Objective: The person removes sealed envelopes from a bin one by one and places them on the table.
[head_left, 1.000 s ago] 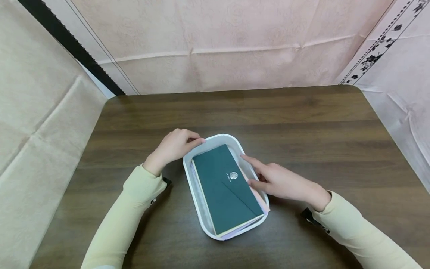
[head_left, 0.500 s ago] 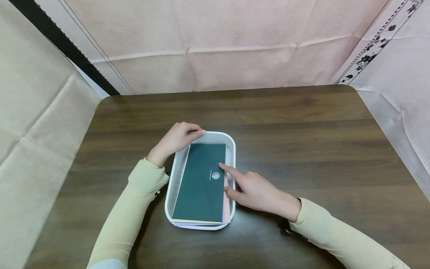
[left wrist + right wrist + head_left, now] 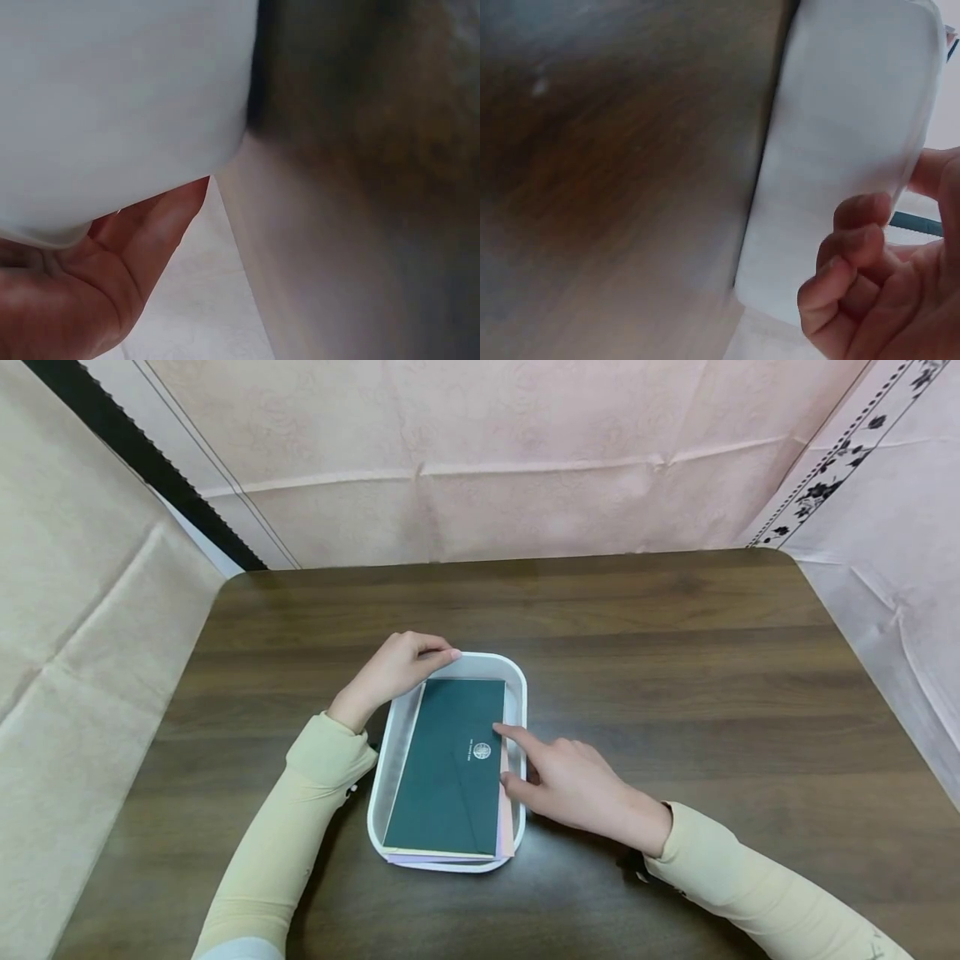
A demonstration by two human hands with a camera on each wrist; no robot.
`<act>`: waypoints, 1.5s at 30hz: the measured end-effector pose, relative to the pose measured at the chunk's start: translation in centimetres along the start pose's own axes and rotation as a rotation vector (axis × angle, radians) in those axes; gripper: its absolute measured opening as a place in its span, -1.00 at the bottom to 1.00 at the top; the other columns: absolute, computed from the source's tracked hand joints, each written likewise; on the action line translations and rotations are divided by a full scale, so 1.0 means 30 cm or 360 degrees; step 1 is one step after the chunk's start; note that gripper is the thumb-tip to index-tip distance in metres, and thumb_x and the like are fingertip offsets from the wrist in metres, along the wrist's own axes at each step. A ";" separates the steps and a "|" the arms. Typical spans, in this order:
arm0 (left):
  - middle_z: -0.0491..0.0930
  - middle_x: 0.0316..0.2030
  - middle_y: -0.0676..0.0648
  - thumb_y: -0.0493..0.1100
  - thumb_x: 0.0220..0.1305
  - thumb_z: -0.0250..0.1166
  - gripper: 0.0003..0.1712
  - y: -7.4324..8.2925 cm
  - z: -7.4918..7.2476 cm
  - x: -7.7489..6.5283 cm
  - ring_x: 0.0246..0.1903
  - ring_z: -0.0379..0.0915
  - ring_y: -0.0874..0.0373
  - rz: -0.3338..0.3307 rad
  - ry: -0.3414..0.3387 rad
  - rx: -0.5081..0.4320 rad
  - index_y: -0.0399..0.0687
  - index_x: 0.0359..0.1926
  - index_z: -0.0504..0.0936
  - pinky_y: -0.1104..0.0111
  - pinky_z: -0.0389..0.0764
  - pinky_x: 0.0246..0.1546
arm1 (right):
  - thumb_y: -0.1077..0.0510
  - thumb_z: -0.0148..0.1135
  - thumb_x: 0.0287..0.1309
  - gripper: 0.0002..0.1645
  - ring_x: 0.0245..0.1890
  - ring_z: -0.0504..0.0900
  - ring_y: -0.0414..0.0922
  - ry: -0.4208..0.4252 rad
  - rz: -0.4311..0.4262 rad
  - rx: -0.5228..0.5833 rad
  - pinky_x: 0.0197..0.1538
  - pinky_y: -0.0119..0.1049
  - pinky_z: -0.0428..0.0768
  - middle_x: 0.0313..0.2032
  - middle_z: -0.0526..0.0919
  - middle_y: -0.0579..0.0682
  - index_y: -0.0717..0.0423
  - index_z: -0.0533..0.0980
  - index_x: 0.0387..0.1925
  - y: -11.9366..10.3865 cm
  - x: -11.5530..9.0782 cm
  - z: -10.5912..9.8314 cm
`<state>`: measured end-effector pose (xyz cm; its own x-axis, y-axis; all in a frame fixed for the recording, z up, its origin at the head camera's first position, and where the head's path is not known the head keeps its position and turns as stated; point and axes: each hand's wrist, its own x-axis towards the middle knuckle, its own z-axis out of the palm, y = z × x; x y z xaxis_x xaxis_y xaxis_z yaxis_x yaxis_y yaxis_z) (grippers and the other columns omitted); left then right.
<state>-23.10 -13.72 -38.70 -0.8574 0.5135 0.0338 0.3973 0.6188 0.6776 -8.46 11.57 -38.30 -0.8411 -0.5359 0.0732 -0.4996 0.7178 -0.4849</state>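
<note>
A white plastic tray (image 3: 401,727) stands on the table in the head view, its long sides running away from me. Inside lies a dark green notebook (image 3: 450,793) with a small white round emblem, on top of pale yellow, lilac and pink layers whose edges stick out. My left hand (image 3: 401,667) grips the tray's far left corner, thumb on the rim. My right hand (image 3: 566,781) holds the tray's right side. Its index finger and thumb reach over the rim to the notebook's edge, while the other fingers curl against the outer wall (image 3: 840,135) in the right wrist view.
The brown wooden table (image 3: 675,693) has rounded far corners. Pale cloth (image 3: 525,510) hangs beyond its far edge, with white cloth (image 3: 892,568) at the right and more at the left. Both forearms wear pale yellow sleeves (image 3: 757,877).
The tray, with the notebook in it, has turned from a slant to nearly straight and shifted left. My right hand moved left with it. Over the last half second almost nothing moved.
</note>
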 end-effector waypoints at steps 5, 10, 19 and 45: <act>0.64 -0.26 0.05 0.16 0.26 0.15 -0.61 -0.009 0.009 0.000 -0.30 0.50 0.14 -0.0044 0.0027 -0.0049 0.04 -0.12 0.69 0.27 0.51 -0.21 | -0.11 0.14 0.12 -0.34 -0.85 0.14 -0.37 0.0103 0.0007 -0.0135 -0.76 -0.42 0.10 -0.81 0.20 -0.34 -0.09 0.37 0.27 -0.010 0.000 -0.009; 0.64 -0.24 0.02 0.13 0.26 0.18 -0.61 -0.003 0.012 -0.006 -0.29 0.50 0.11 -0.0086 0.0043 -0.0089 0.00 -0.10 0.70 0.25 0.51 -0.19 | -0.10 0.17 0.10 -0.36 -0.81 0.16 -0.35 0.0244 -0.0086 -0.0335 -0.74 -0.41 0.14 -0.72 0.24 -0.30 -0.06 0.42 0.24 -0.018 -0.009 -0.020; 0.61 -0.06 0.05 0.14 0.29 0.13 -0.53 -0.009 0.000 -0.022 -0.10 0.51 0.17 -0.0065 0.0006 0.0087 0.03 0.10 0.61 0.21 0.47 -0.02 | -0.08 0.19 0.13 -0.36 -0.77 0.22 -0.36 0.0238 -0.0101 -0.0309 -0.72 -0.42 0.20 -0.65 0.29 -0.30 0.01 0.42 0.25 -0.026 -0.002 -0.027; 0.34 -0.79 0.07 0.04 0.26 0.19 -0.65 0.080 -0.081 -0.346 -0.77 0.18 0.18 -0.0367 -0.0327 0.0214 0.04 -0.62 0.57 0.40 0.17 -0.74 | -0.06 0.16 0.18 -0.41 -0.79 0.18 -0.36 0.0232 -0.0135 -0.0213 -0.72 -0.42 0.19 -0.76 0.20 -0.34 0.15 0.48 0.18 -0.006 0.010 -0.013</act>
<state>-14.05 -19.01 -35.64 -0.8514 0.4515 -0.2669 0.2521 0.7985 0.5466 -8.71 11.46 -37.87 -0.8110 -0.5341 0.2388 -0.5849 0.7306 -0.3522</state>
